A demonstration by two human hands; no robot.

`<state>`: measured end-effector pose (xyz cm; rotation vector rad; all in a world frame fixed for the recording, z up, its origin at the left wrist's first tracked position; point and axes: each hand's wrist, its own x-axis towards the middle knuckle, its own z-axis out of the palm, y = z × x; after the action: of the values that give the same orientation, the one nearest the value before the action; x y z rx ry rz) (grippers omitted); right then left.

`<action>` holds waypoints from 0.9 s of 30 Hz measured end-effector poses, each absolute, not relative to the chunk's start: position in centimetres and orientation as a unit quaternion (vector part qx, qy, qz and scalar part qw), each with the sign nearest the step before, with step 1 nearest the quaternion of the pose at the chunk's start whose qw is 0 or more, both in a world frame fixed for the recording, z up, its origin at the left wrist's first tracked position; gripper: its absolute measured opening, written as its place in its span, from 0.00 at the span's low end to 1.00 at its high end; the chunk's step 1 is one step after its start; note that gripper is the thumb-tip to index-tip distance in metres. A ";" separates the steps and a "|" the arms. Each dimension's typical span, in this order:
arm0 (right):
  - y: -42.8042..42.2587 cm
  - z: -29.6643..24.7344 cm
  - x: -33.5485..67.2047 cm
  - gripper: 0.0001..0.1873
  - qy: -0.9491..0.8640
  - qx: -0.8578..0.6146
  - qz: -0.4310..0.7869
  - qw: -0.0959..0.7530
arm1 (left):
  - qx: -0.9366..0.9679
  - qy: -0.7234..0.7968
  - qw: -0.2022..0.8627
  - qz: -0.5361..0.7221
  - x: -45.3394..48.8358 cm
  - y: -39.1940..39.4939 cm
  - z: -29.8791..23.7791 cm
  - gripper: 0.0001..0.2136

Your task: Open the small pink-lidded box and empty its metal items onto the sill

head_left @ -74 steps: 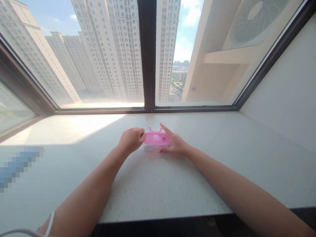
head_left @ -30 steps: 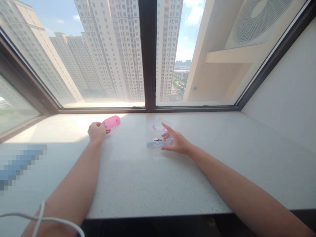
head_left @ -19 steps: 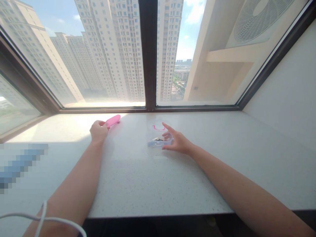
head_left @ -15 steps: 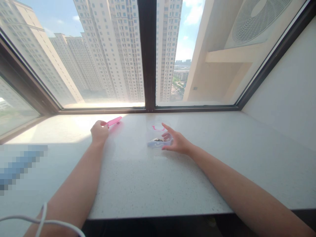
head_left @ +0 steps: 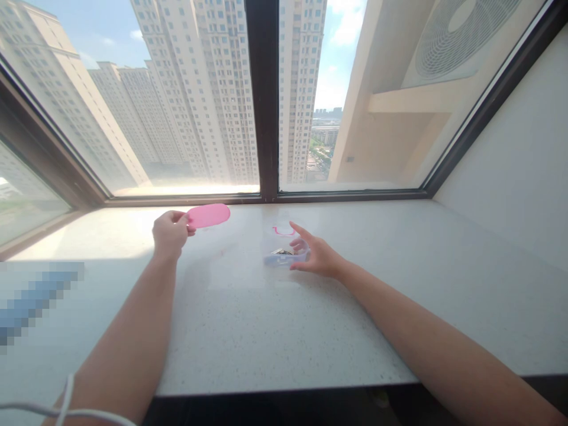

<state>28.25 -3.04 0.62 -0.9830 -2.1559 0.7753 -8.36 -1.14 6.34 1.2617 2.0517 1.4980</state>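
My left hand pinches one end of a flat pink oval lid and holds it a little above the white stone sill, far left of centre. A small clear plastic box with a pink handle at its far side stands open on the sill; some small dark and metallic things lie inside. My right hand rests against the box's right side, fingers spread and curved along its wall.
The speckled white windowsill runs to a dark window frame at the back and a white wall on the right. A white cable crosses my left forearm at the bottom left.
The pink lid came off the clear box and went left with my left hand; it dipped toward the sill, then rose and tilted flatter. My right hand stayed by the box.
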 end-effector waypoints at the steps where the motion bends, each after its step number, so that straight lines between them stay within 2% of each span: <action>1: -3.0 0.6 28.2 0.59 -0.820 -0.373 0.295 0.319 | 0.454 0.712 0.194 0.499 -8.2 -1.4 6.8 0.07; 4: -3.1 0.6 28.2 0.59 -0.820 -0.371 0.296 0.319 | 0.515 0.699 0.321 0.378 -8.0 -2.4 7.8 0.05; 7: -3.1 0.7 28.2 0.59 -0.819 -0.372 0.298 0.319 | 0.540 0.717 0.348 0.271 -7.8 -3.0 8.0 0.03; 16: -3.1 0.7 28.2 0.59 -0.819 -0.373 0.299 0.316 | 0.533 0.805 0.224 0.131 -8.7 -2.1 7.3 0.05; 22: -3.1 0.6 28.3 0.58 -0.819 -0.375 0.298 0.316 | 0.550 0.820 0.076 0.136 -10.4 -1.5 7.3 0.05; 24: -3.1 0.6 28.4 0.58 -0.820 -0.373 0.298 0.316 | 0.541 0.821 0.107 0.148 -10.5 -1.7 7.4 0.05; 27: -3.0 0.6 28.4 0.58 -0.821 -0.371 0.300 0.315 | 0.552 0.785 0.251 0.127 -10.0 -2.4 7.6 0.04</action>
<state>28.40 -3.05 0.61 -0.9766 -2.1636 0.7897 -10.05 -2.43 7.57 1.5019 2.1355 0.3466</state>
